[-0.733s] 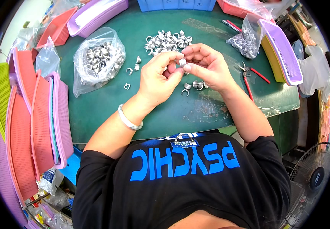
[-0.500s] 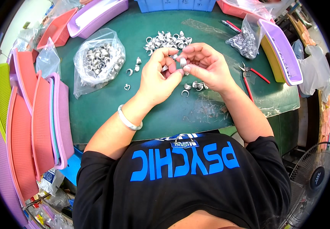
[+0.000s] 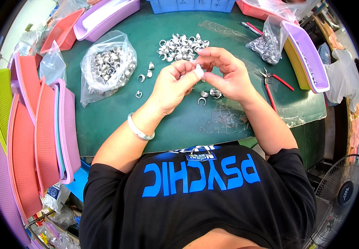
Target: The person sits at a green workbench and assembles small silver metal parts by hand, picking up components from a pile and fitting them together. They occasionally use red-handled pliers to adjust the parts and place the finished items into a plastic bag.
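Note:
My left hand (image 3: 174, 87), a pale bangle on its wrist, is closed with the thumb pressed against the curled fingers. The right hand (image 3: 229, 76) meets it at the fingertips, its thumb and forefinger pinched. A silver ridged ring is held between the two hands, mostly hidden by the fingers now. Just beyond lies a heap of silver open rings (image 3: 181, 46). Several more rings (image 3: 204, 94) lie under my right hand, a few others (image 3: 149, 74) left of my left hand, along with a small heart-shaped piece (image 3: 138, 94).
A clear bag of rings (image 3: 111, 66) lies left on the green table (image 3: 117, 133); another bag (image 3: 266, 47) lies right. Red-handled pliers (image 3: 269, 89) rest near a purple basket (image 3: 308, 56). Stacked baskets (image 3: 25, 153) line the left side, a blue crate (image 3: 192, 5) the far edge.
My left thumb has moved up and over toward the right fingertips, and the left fingers have closed more. The ring that showed between my hands is now mostly covered.

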`<state>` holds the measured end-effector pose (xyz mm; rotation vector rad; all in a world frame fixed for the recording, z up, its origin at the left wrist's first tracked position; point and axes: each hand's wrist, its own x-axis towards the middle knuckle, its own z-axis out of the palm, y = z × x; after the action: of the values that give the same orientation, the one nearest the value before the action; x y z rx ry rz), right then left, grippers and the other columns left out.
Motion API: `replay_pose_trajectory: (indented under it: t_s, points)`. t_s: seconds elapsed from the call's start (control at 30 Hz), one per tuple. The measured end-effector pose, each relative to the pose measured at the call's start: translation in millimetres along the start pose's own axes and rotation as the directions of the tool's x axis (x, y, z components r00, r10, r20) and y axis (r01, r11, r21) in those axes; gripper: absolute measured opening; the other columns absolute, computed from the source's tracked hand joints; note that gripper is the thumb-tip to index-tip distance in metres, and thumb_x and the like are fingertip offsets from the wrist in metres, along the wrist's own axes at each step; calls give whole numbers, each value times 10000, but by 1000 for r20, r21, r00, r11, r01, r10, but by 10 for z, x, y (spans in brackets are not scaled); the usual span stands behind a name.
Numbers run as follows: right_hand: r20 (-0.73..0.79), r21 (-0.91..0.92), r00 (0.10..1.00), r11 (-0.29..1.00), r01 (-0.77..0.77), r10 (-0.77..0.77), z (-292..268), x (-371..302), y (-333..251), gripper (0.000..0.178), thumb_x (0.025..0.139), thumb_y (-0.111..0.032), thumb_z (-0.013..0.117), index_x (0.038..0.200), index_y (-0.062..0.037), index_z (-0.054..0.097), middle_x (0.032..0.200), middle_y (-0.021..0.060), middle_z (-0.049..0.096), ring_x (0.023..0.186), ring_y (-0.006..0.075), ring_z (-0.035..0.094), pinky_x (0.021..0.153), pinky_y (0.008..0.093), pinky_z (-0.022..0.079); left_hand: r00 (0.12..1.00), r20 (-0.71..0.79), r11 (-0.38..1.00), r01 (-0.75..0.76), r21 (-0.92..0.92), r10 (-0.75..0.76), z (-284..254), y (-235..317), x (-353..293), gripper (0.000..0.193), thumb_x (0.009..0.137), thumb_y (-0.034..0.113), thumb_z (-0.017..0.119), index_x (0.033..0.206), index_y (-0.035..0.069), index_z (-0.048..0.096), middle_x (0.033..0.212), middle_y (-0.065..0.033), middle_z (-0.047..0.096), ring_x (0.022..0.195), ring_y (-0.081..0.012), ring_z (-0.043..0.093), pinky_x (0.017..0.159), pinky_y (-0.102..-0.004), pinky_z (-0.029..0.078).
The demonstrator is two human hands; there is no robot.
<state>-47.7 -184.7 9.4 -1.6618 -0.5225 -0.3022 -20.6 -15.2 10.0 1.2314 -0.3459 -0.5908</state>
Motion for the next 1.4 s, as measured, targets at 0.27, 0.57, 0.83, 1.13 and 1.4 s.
replay_pose_trajectory:
  t_s: [0.27,0.57,0.83,1.13,1.4]
  points:
    - [85,-445,991,893,-59,108,-254,57,90,261,735,26,549,992,-13,579,862,91,565,774,186,548,665,289,450,1000,14,900,25,-436,-21,-154,8,72,184,831,147,489,966,27,523,859,-69,551,688,-143,512,545,-236,405]
    - [262,-634,929,772,-37,260,-220,18,68,290,687,-107,648,963,-38,592,834,121,548,825,289,546,722,364,442,992,-74,933,67,-353,-99,-184,-50,105,156,836,148,509,909,19,560,841,-70,562,726,-144,525,563,-242,434]
    - [257,-676,906,733,-80,337,-219,66,32,207,688,-69,641,868,-22,550,852,118,555,809,295,549,705,362,447,986,-123,967,78,-242,-110,-134,-52,91,116,837,125,536,896,32,572,729,-23,540,627,-96,495,499,-202,393]
    - [82,-426,997,904,39,-5,-120,69,-36,281,690,-19,638,954,-25,543,865,98,564,785,219,575,692,298,472,981,-152,990,132,50,-123,14,3,23,170,814,244,628,854,82,594,646,45,493,542,-27,418,453,-151,305]
    - [97,-426,993,899,104,-69,-12,39,-92,267,690,15,631,943,-20,556,825,61,547,703,160,554,628,269,460,990,-89,994,105,-17,-106,25,-43,19,147,831,241,608,824,97,581,639,42,483,542,-31,413,452,-156,304]
